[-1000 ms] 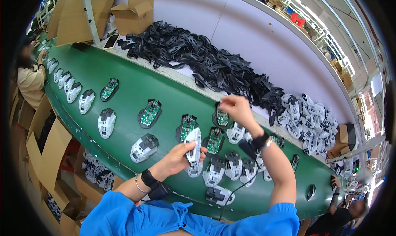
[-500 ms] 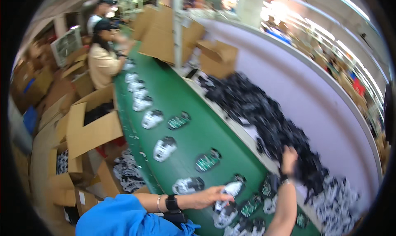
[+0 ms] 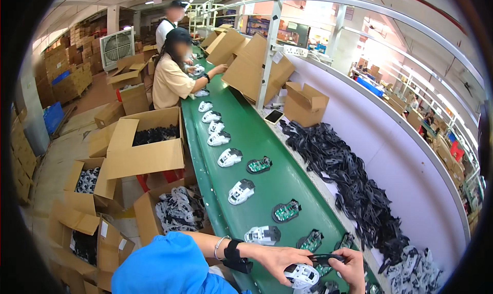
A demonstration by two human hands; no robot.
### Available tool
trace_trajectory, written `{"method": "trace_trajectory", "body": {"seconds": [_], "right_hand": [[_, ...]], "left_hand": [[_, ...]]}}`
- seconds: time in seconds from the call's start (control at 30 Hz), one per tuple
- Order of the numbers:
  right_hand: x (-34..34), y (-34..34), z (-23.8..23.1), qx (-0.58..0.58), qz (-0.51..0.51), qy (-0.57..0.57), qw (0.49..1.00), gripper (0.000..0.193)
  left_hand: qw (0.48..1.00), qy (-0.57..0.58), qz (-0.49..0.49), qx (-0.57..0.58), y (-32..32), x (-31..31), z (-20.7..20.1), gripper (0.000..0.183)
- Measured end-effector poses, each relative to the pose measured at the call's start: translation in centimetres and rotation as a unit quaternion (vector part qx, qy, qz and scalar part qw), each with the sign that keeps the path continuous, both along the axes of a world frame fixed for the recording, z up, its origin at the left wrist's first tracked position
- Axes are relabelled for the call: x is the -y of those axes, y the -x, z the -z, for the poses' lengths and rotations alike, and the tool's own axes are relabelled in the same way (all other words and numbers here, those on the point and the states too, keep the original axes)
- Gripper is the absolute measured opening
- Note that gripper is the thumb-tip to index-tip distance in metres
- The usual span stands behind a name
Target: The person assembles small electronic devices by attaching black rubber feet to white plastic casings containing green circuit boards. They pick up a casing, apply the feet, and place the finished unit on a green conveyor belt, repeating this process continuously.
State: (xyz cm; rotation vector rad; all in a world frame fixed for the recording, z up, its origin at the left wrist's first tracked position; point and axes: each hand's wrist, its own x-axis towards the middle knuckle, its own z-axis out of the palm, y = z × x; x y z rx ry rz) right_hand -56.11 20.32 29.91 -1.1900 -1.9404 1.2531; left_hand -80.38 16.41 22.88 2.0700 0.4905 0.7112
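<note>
White mouse shell, likely light, stiff and slick, best gripped by its sides, was grasped in the left hand over the green conveyor belt; the right hand pinched black plastic trim.

From afar I'm viewing mouse shells lining the left side of the worktop, circuit boards lying to their right, and, at the near end, another shell sitting in the left hand with a loose part in the right hand. Beyond the right edge, heaped parts are covering the ledge, with a phone and a carton sitting farther along it. Open boxes are standing on the floor to the left.
</note>
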Motion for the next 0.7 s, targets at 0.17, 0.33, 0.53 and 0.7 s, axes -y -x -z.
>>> {"method": "trace_trajectory", "body": {"seconds": [0.17, 0.33, 0.53, 0.7], "right_hand": [[5.0, -0.1, 0.3, -0.24, 0.113, 0.081, 0.961, 0.024], [9.3, -0.6, 2.4, -0.431, 0.16, 0.133, 0.878, 0.032], [11.2, -2.9, 3.4, -0.322, 0.261, -0.049, 0.909, 0.023], [11.6, -7.1, 4.1, -0.205, 0.287, -0.009, 0.936, 0.04]], "left_hand": [[0.997, 0.015, -0.007, 0.077, -1.8, 4.6, -0.6, 0.076], [0.996, 0.035, -0.049, 0.069, -3.6, 6.5, -1.4, 0.074], [0.996, 0.08, -0.028, -0.014, -7.1, 6.6, -2.4, 0.076], [0.998, 0.061, 0.006, 0.009, -10.2, 5.5, -0.9, 0.077]]}}
